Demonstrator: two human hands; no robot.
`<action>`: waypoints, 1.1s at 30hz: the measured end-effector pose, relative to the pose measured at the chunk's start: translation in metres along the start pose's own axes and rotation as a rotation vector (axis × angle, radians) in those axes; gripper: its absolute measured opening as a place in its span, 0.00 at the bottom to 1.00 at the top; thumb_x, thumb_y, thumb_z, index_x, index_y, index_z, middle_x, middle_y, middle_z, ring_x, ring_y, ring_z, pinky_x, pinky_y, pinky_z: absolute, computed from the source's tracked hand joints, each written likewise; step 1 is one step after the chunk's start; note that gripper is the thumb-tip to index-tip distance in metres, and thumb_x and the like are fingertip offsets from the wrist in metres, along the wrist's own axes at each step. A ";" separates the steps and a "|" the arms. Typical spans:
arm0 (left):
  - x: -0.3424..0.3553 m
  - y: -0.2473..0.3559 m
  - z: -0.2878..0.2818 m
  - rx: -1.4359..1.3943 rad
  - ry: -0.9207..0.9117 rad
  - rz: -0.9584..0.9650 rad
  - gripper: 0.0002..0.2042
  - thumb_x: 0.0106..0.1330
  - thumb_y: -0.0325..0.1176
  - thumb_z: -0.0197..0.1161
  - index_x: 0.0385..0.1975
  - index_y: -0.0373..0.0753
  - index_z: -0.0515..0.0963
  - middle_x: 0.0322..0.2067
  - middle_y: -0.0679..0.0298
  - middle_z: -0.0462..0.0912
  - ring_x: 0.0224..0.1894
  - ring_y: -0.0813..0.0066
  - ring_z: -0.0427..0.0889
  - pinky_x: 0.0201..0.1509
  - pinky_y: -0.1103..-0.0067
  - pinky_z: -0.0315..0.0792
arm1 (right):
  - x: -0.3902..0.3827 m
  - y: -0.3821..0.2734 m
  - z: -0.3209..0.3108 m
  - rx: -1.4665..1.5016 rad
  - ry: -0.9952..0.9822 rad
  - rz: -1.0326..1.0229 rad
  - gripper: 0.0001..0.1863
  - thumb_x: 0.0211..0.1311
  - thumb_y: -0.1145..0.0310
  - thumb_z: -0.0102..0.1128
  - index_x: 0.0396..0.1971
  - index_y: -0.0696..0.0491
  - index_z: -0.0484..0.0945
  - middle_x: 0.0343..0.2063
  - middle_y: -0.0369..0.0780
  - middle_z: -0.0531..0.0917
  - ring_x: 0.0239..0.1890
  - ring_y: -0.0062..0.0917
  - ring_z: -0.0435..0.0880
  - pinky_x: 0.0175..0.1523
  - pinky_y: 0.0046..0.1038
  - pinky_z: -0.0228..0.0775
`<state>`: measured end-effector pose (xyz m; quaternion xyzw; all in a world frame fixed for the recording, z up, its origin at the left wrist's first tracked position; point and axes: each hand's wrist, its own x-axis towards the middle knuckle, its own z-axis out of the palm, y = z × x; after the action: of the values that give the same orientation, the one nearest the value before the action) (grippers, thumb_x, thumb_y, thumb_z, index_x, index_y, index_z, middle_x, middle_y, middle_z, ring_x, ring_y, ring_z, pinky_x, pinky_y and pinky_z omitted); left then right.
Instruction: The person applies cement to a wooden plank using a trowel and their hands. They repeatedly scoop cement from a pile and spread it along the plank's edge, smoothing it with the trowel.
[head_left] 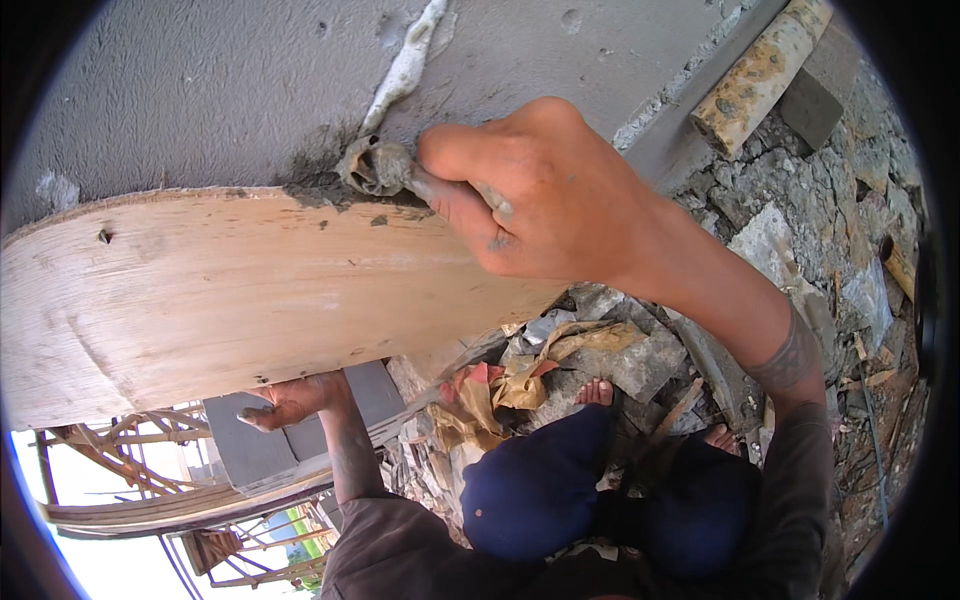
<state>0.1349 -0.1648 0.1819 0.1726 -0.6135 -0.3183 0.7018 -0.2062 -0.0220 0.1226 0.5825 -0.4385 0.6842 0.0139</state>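
Note:
Pinched between the thumb and fingers of my right hand [535,195] is a crumpled, cement-smeared wad [376,166]; whether it is paper or cloth I cannot tell. It presses on the seam where a pale wooden board [240,290] meets the grey plastered wall [220,90]. Dark wet mortar is smeared along that seam beside the wad. A whitish strip [405,70] runs up the wall from the same spot. At the board's lower edge is my left hand [295,400], its thumb stretched out and some fingers hidden by the board. It holds nothing that I can see.
Broken concrete and rubble [840,240] cover the ground at right, with torn brown paper [560,350] near my feet. A mortar-stained pole [765,75] lies upper right. Grey blocks [250,445] and wooden scaffolding [130,450] stand beyond the left hand.

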 end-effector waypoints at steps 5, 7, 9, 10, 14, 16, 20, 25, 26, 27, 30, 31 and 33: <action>0.000 0.003 0.013 0.044 0.053 -0.001 0.44 0.67 0.71 0.48 0.72 0.39 0.64 0.67 0.52 0.71 0.67 0.61 0.74 0.67 0.58 0.74 | -0.003 0.001 -0.012 -0.008 0.003 0.030 0.05 0.56 0.74 0.67 0.26 0.59 0.79 0.16 0.49 0.79 0.22 0.48 0.82 0.28 0.43 0.73; 0.003 0.002 0.019 0.056 0.070 0.012 0.44 0.67 0.71 0.47 0.72 0.39 0.64 0.67 0.52 0.70 0.67 0.60 0.74 0.67 0.58 0.74 | -0.013 0.003 -0.026 -0.043 0.027 0.088 0.06 0.57 0.73 0.67 0.26 0.59 0.79 0.15 0.49 0.79 0.21 0.48 0.82 0.27 0.43 0.72; 0.004 0.003 0.017 0.060 0.054 0.017 0.44 0.67 0.71 0.47 0.72 0.39 0.64 0.67 0.52 0.70 0.67 0.60 0.74 0.67 0.58 0.74 | -0.013 0.005 -0.024 -0.002 0.037 0.055 0.07 0.59 0.72 0.67 0.26 0.59 0.79 0.15 0.50 0.78 0.21 0.48 0.81 0.27 0.42 0.72; 0.004 0.002 0.011 0.049 0.035 0.006 0.44 0.67 0.70 0.47 0.72 0.39 0.64 0.67 0.52 0.70 0.68 0.60 0.74 0.67 0.58 0.75 | -0.015 0.006 -0.021 0.014 0.038 0.046 0.07 0.59 0.72 0.67 0.27 0.58 0.79 0.15 0.50 0.78 0.20 0.48 0.81 0.26 0.42 0.72; 0.002 0.000 0.010 0.030 0.047 0.006 0.44 0.67 0.71 0.47 0.72 0.39 0.64 0.67 0.51 0.70 0.68 0.59 0.74 0.67 0.58 0.75 | -0.015 0.011 -0.007 0.015 0.029 0.024 0.05 0.57 0.75 0.66 0.28 0.58 0.78 0.16 0.49 0.78 0.20 0.47 0.80 0.26 0.40 0.69; 0.001 0.005 0.016 0.035 0.054 0.004 0.44 0.66 0.71 0.47 0.72 0.39 0.65 0.68 0.51 0.69 0.68 0.59 0.73 0.67 0.57 0.75 | -0.017 0.010 -0.001 0.059 0.044 0.018 0.06 0.54 0.80 0.66 0.28 0.57 0.76 0.18 0.48 0.76 0.20 0.45 0.78 0.24 0.37 0.65; 0.007 0.000 0.011 0.032 0.080 0.018 0.45 0.65 0.72 0.47 0.71 0.39 0.67 0.68 0.51 0.69 0.68 0.60 0.73 0.67 0.56 0.75 | -0.016 0.007 -0.002 0.008 0.018 0.008 0.07 0.54 0.80 0.66 0.29 0.57 0.76 0.18 0.48 0.77 0.21 0.47 0.80 0.25 0.39 0.66; 0.000 0.000 0.006 0.071 0.064 -0.024 0.45 0.65 0.72 0.48 0.70 0.39 0.67 0.68 0.51 0.69 0.68 0.61 0.74 0.68 0.56 0.75 | -0.018 0.016 -0.001 0.014 -0.010 -0.002 0.07 0.55 0.81 0.65 0.29 0.57 0.75 0.17 0.47 0.76 0.20 0.45 0.78 0.24 0.38 0.65; 0.002 0.001 0.004 0.082 0.068 -0.016 0.45 0.64 0.72 0.49 0.71 0.39 0.67 0.68 0.51 0.69 0.68 0.61 0.74 0.68 0.57 0.75 | -0.020 0.014 -0.007 -0.006 0.011 0.000 0.07 0.55 0.81 0.65 0.29 0.57 0.75 0.17 0.46 0.76 0.19 0.44 0.77 0.23 0.37 0.65; 0.005 0.003 0.006 0.092 0.072 -0.004 0.45 0.64 0.72 0.49 0.71 0.39 0.67 0.68 0.51 0.69 0.68 0.61 0.74 0.68 0.57 0.75 | -0.026 0.012 -0.018 -0.022 0.030 -0.004 0.07 0.55 0.82 0.65 0.29 0.57 0.75 0.17 0.45 0.75 0.18 0.43 0.77 0.23 0.36 0.65; 0.008 0.006 0.011 0.099 0.073 0.012 0.45 0.64 0.72 0.50 0.70 0.39 0.68 0.68 0.51 0.70 0.68 0.61 0.74 0.67 0.57 0.75 | -0.054 -0.002 -0.030 -0.073 0.043 0.083 0.07 0.56 0.79 0.66 0.29 0.56 0.75 0.18 0.45 0.79 0.21 0.44 0.81 0.24 0.38 0.70; 0.006 0.006 0.012 0.105 0.067 0.006 0.45 0.63 0.72 0.50 0.70 0.39 0.68 0.68 0.51 0.70 0.68 0.62 0.74 0.67 0.57 0.76 | -0.064 -0.004 -0.027 -0.094 0.037 0.139 0.07 0.57 0.77 0.67 0.28 0.56 0.75 0.19 0.45 0.80 0.23 0.44 0.83 0.25 0.39 0.72; 0.005 0.001 0.009 0.096 0.075 0.003 0.45 0.63 0.72 0.50 0.70 0.39 0.68 0.67 0.51 0.70 0.68 0.61 0.74 0.66 0.56 0.76 | -0.070 0.000 -0.022 -0.100 0.074 0.150 0.08 0.57 0.78 0.66 0.30 0.55 0.74 0.21 0.45 0.81 0.23 0.44 0.83 0.25 0.39 0.73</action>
<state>0.1262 -0.1659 0.1877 0.2168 -0.6015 -0.2808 0.7158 -0.2003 0.0260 0.0674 0.5211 -0.5137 0.6815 0.0081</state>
